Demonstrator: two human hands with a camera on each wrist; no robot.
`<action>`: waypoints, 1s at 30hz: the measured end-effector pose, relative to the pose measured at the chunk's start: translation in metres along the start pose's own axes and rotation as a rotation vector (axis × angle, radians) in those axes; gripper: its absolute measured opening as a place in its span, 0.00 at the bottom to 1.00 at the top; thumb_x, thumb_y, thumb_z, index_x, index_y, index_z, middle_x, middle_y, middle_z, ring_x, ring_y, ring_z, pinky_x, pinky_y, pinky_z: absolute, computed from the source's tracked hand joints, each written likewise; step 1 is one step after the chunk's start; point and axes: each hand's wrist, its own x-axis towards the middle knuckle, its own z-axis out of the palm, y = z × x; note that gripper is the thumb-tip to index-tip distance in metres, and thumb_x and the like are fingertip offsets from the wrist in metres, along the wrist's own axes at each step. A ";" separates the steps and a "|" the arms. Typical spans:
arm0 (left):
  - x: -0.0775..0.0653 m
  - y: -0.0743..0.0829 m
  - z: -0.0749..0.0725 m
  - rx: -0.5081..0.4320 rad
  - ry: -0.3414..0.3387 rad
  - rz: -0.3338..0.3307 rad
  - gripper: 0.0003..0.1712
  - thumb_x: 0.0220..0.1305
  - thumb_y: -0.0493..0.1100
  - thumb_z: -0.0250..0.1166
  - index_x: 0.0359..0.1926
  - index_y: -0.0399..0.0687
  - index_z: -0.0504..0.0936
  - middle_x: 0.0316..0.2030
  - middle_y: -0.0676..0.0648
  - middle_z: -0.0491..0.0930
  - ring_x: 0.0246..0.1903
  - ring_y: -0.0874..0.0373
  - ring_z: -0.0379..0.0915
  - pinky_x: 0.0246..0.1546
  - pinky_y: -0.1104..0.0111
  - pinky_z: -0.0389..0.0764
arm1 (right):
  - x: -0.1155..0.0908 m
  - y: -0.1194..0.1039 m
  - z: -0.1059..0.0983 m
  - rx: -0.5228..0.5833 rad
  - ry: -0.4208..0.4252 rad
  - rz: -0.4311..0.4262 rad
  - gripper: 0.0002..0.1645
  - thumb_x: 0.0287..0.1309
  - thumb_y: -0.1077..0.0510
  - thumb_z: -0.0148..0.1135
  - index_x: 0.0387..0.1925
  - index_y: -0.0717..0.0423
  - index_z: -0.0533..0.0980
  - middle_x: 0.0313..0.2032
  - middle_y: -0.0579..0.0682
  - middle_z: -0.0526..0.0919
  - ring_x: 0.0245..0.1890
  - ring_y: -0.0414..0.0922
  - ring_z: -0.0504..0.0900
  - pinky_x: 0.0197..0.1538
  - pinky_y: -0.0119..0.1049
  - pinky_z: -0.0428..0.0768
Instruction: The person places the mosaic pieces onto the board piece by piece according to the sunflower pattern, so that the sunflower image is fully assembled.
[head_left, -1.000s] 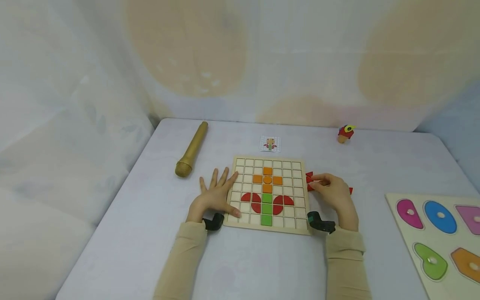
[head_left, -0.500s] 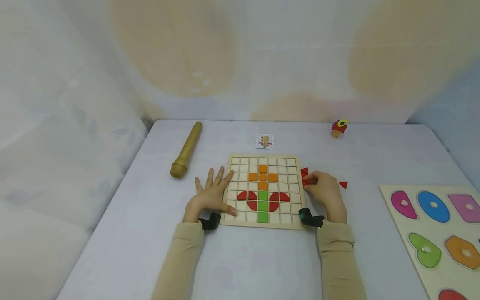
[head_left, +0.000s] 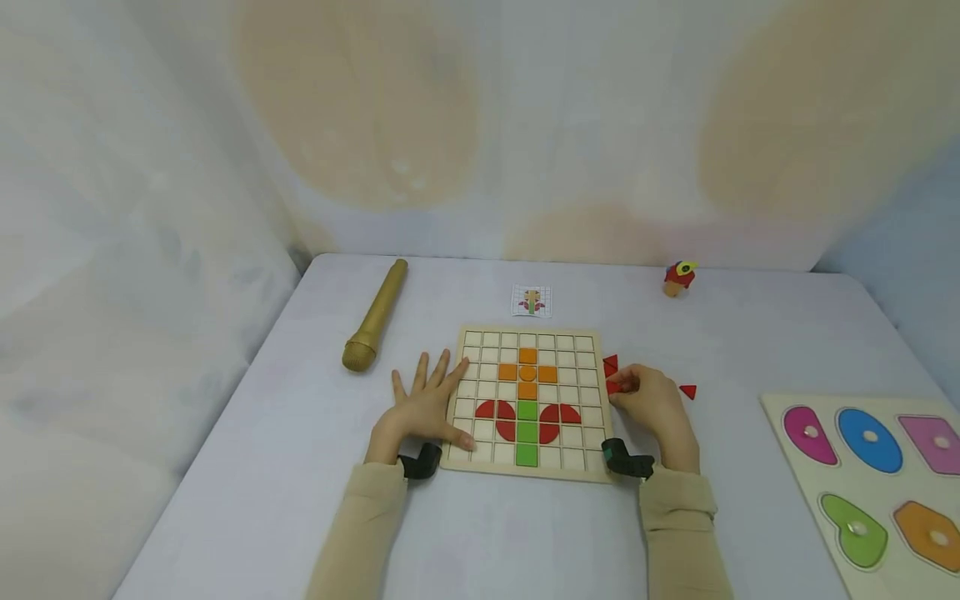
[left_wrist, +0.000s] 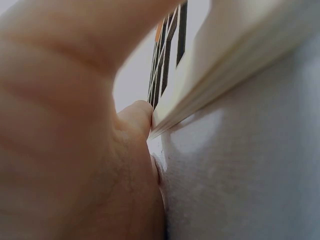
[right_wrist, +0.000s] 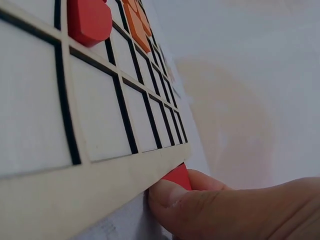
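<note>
A square wooden grid board (head_left: 525, 477) lies on the table, bearing orange, green and red pieces in a flower pattern. My left hand (head_left: 423, 412) rests at its left edge with fingers spread. The thumb and a fingertip overlap the board's rim (left_wrist: 200, 95). Just past the right edge, my right hand (head_left: 652, 404) pinches a red triangle (right_wrist: 179, 176) between thumb and finger, close against the board's side. More red triangles (head_left: 611, 364) lie beside these fingertips, and a single red triangle (head_left: 688, 391) sits right of the hand.
A small pattern card (head_left: 532, 301) lies behind the board. A gold microphone (head_left: 377, 317) is at the left, and a parrot-like toy (head_left: 679, 278) stands at the back right. A knobbed shape puzzle (head_left: 817, 500) occupies the right front.
The right fingers have come down slightly along the board's right edge, among the red triangles. The left hand keeps its place on the board. The head view has shifted a little.
</note>
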 end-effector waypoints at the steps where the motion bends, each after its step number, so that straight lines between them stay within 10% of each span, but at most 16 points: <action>1: 0.000 -0.001 0.000 -0.005 0.003 0.001 0.75 0.36 0.69 0.76 0.77 0.61 0.38 0.77 0.45 0.24 0.73 0.39 0.08 0.60 0.29 0.15 | -0.001 -0.001 0.000 0.001 0.000 0.000 0.13 0.57 0.63 0.65 0.44 0.63 0.77 0.39 0.61 0.83 0.40 0.52 0.78 0.41 0.41 0.77; 30: -0.002 -0.001 0.004 -0.006 0.008 -0.011 0.76 0.35 0.69 0.76 0.77 0.64 0.37 0.77 0.48 0.24 0.74 0.41 0.09 0.61 0.31 0.15 | -0.004 -0.051 0.041 0.117 -0.046 -0.021 0.10 0.58 0.60 0.65 0.41 0.59 0.82 0.34 0.55 0.85 0.33 0.45 0.77 0.33 0.30 0.72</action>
